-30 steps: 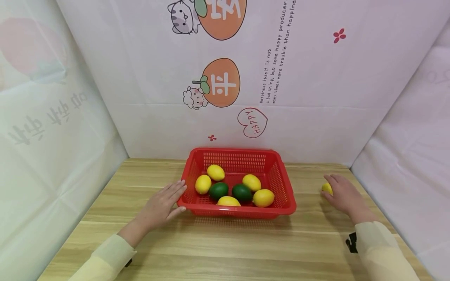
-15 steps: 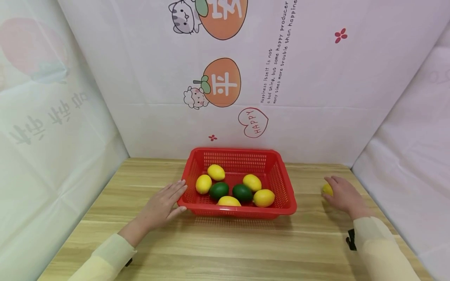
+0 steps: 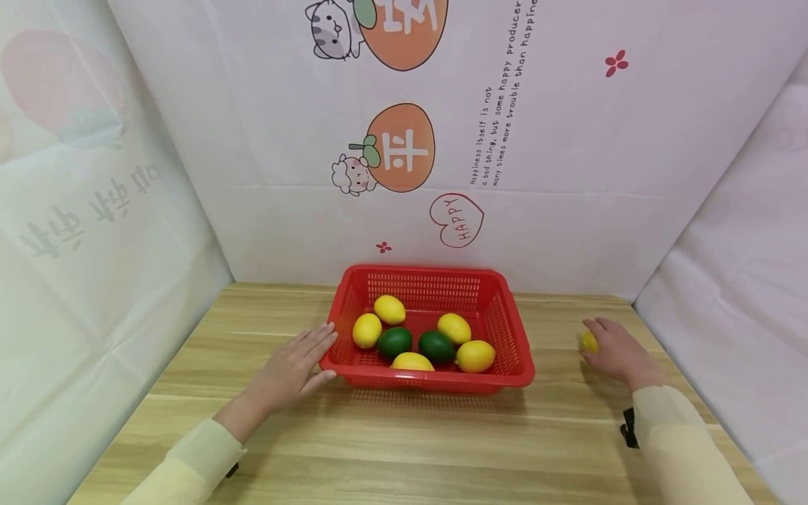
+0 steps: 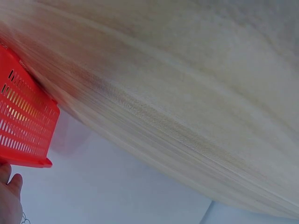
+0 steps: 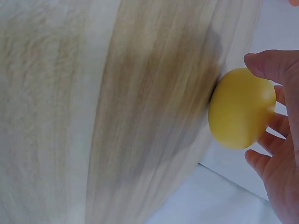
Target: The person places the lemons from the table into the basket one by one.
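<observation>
My left hand (image 3: 292,368) rests its straight fingers on the left rim of a red plastic basket (image 3: 435,379). In the left wrist view the same basket (image 4: 28,121) rises just above the fingertips. Inside lie several yellow lemons (image 3: 475,356) and two dark green lemon-shaped fruits (image 3: 394,344). To the right of the basket, my right hand (image 3: 621,353) holds another lemon (image 5: 240,109) at the tabletop, thumb on one side and curled fingers on the other. From the head view the hand hides most of that lemon.
A wood-grain table (image 3: 404,449) carries everything. A white printed sheet (image 3: 290,231) stands right behind the basket, and white sheets flank the table left and right (image 3: 745,280).
My right forearm has shifted slightly left while that hand stays at the lemon. My left hand and the basket hold their places.
</observation>
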`<action>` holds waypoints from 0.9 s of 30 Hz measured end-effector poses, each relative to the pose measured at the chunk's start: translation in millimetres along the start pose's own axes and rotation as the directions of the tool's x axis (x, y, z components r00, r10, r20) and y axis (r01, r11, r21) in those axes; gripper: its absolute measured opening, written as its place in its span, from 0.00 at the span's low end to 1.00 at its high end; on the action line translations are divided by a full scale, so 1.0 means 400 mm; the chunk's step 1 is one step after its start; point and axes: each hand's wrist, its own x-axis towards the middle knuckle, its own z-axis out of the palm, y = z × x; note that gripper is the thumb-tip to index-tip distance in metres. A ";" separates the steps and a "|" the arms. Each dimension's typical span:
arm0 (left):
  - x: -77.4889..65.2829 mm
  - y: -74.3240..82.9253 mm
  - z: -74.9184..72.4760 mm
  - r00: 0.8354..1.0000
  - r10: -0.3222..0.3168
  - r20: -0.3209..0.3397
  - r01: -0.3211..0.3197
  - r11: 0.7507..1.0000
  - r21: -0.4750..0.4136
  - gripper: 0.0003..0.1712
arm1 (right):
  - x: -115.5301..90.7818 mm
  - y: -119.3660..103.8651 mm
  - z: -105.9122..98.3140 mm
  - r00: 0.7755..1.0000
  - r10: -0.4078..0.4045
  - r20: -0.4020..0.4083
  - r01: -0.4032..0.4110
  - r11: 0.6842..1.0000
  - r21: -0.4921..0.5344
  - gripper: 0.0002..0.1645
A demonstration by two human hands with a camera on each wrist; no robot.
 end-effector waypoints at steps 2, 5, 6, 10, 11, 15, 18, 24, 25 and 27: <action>0.000 0.001 -0.001 1.000 -0.002 0.003 0.002 1.000 0.001 0.42 | 0.000 0.000 0.002 1.000 0.001 0.004 -0.001 1.000 0.002 0.41; 0.000 0.001 -0.003 1.000 -0.006 0.010 0.006 1.000 0.001 0.42 | 0.001 0.001 0.006 1.000 -0.005 -0.001 0.005 1.000 0.007 0.40; -0.001 0.001 -0.002 1.000 -0.007 0.012 0.007 1.000 0.002 0.41 | 0.001 0.001 0.007 1.000 -0.007 -0.002 0.007 1.000 0.008 0.40; 0.000 0.002 -0.003 1.000 -0.006 0.013 0.006 1.000 0.002 0.39 | -0.001 0.003 0.012 1.000 -0.012 -0.009 0.012 1.000 0.007 0.39; 0.000 0.002 -0.003 1.000 -0.005 0.012 0.005 1.000 0.002 0.39 | -0.001 0.004 0.014 1.000 -0.013 -0.010 0.014 1.000 0.003 0.38; 0.001 0.003 -0.004 1.000 -0.003 0.009 0.003 1.000 0.006 0.40 | -0.002 0.008 0.018 1.000 -0.018 -0.021 0.018 1.000 -0.004 0.37; 0.000 0.002 -0.003 1.000 -0.002 0.007 0.002 1.000 0.006 0.41 | -0.002 0.011 0.022 0.999 -0.023 -0.029 0.023 1.000 -0.010 0.36; 0.000 0.002 -0.003 1.000 -0.010 0.016 0.010 1.000 0.006 0.39 | -0.003 0.017 0.028 0.999 -0.031 -0.044 0.030 0.999 -0.017 0.34; 0.000 0.002 -0.002 1.000 -0.012 0.017 0.012 1.000 0.007 0.38 | -0.003 0.017 0.029 0.998 -0.034 -0.049 0.033 0.999 -0.018 0.34; 0.001 0.001 -0.001 1.000 -0.016 0.019 0.015 1.000 0.008 0.39 | -0.003 0.017 0.030 0.998 -0.034 -0.054 0.033 0.999 -0.020 0.34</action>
